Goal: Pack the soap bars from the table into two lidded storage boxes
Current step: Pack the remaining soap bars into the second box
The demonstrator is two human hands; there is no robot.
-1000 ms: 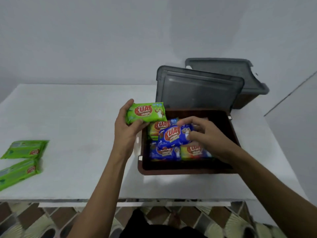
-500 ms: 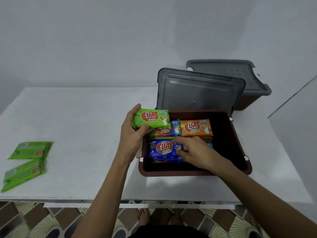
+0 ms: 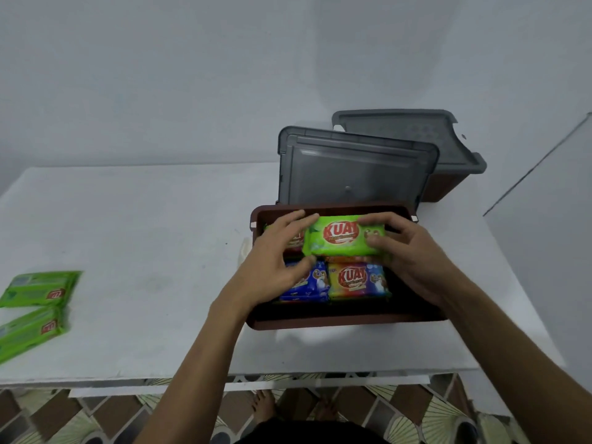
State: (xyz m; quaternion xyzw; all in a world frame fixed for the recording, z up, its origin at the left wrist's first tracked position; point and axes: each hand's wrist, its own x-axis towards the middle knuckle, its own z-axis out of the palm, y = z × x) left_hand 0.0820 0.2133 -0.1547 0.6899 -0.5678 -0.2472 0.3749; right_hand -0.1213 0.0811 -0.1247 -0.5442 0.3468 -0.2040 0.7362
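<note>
A green soap bar (image 3: 340,238) lies over the back half of the open brown storage box (image 3: 346,320). My left hand (image 3: 275,261) holds its left end and my right hand (image 3: 413,254) holds its right end, fingers curled round it. Below it in the box lie a blue soap bar (image 3: 312,283) and an orange-and-blue soap bar (image 3: 357,280); more bars are partly hidden under my left hand. The box's grey lid (image 3: 355,168) stands up behind it. Two green soap bars, one (image 3: 40,288) above the other (image 3: 30,331), lie at the table's left edge.
A second brown box with a grey lid (image 3: 410,136) on it stands behind at the back right. The white table (image 3: 144,235) ends close to my body; patterned floor tiles show below. A wall rises behind the table.
My left hand carried the green bar from the box's left rim over the box. My right hand left the blue bar and took the green bar's right end.
</note>
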